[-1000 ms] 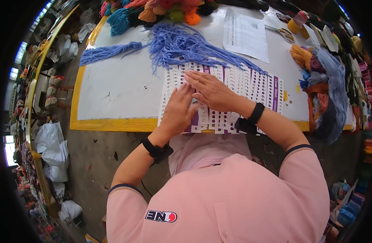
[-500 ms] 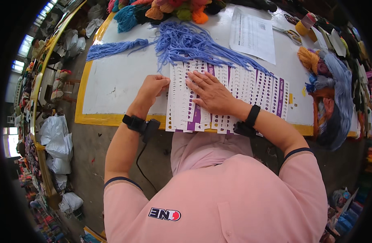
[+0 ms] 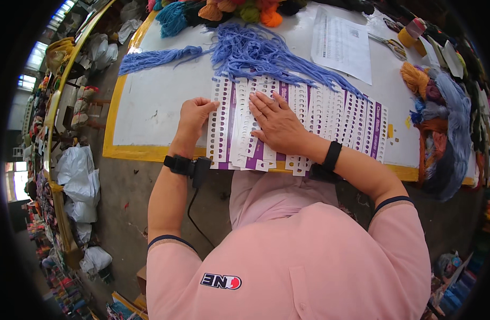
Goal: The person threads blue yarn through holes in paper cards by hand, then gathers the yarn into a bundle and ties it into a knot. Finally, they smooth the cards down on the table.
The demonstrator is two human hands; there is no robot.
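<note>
Several white and purple punched thread cards [image 3: 357, 125], with rows of holes along their sides, lie overlapped in a fan at the table's front edge. My left hand [image 3: 192, 121] pinches the outer edge of the leftmost card [image 3: 217, 128] between thumb and fingertips. On the middle of the fan rests my right hand [image 3: 277, 124], palm down with the fingers stretched out, covering part of the cards. Loose blue yarn [image 3: 245, 50] is spread across the far ends of the cards. A bundled blue strand [image 3: 157, 61] stretches off to its left.
The white table [image 3: 159, 120] has a yellow border. Colourful yarn skeins [image 3: 229, 10] sit at the back, and more skeins [image 3: 445, 128] hang at the right. A printed sheet [image 3: 341, 48], scissors [image 3: 394, 48] and a yellow bottle [image 3: 407, 36] lie far right.
My left hand has moved left with the leftmost card, baring a purple strip and widening the fan. My right hand stays flat on the cards. The whole view has shifted slightly.
</note>
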